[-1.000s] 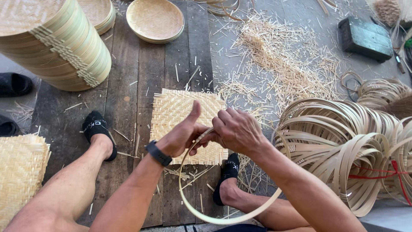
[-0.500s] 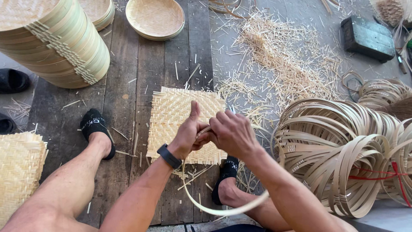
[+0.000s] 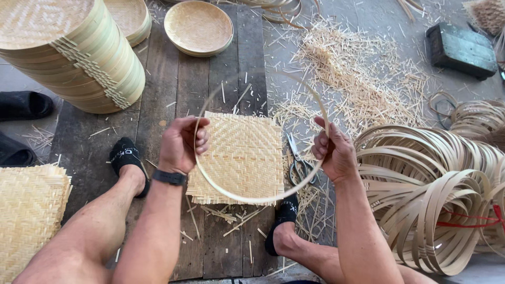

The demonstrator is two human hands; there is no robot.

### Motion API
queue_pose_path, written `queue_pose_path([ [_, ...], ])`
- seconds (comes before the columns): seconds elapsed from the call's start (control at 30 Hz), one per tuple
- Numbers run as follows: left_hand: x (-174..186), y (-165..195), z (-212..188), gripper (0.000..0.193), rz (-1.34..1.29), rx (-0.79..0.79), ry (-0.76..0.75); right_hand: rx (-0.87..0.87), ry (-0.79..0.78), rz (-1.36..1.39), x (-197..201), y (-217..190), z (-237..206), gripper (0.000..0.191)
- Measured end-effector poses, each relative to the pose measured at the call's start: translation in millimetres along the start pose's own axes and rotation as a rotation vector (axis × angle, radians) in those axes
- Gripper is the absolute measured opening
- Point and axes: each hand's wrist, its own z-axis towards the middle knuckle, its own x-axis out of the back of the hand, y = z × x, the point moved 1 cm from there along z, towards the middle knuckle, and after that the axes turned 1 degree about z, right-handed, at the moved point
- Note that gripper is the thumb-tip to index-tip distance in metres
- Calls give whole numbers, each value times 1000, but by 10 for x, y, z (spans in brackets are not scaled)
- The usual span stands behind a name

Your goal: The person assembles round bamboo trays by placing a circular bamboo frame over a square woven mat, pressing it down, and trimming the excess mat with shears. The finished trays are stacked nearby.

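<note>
Now both hands, left hand point(image 3: 181, 144) and right hand point(image 3: 330, 150), clasp the bamboo hoop point(image 3: 252, 199).

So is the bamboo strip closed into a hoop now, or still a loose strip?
Closed into a hoop: it runs as one round ring between the left hand and right hand, above the woven mat.

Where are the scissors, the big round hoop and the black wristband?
scissors point(image 3: 298, 167): head view, on the handle loops.
hoop point(image 3: 247, 199): head view, on its lower rim over the woven mat.
wristband point(image 3: 169, 178): head view, on the band's top, left wrist.
</note>
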Motion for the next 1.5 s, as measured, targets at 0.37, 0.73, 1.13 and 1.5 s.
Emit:
queue_pose_path([
  [0.37, 32, -187, 42, 36, -363, -44, 37, -106, 128, 43, -3, 243, -14, 44],
  [0.73, 466, -227, 289, 36, -254, 109, 31, -77, -59, 149, 272, 547, 85, 38],
  [1.13, 995, -1088, 404, 27, 493, -184, 600, -210, 390, -705, 741, 1538, 544, 31],
  [1.5, 1532, -1405, 686, 25, 1511, -157, 514, -204, 440, -1165, 1054, 2196, 635, 36],
])
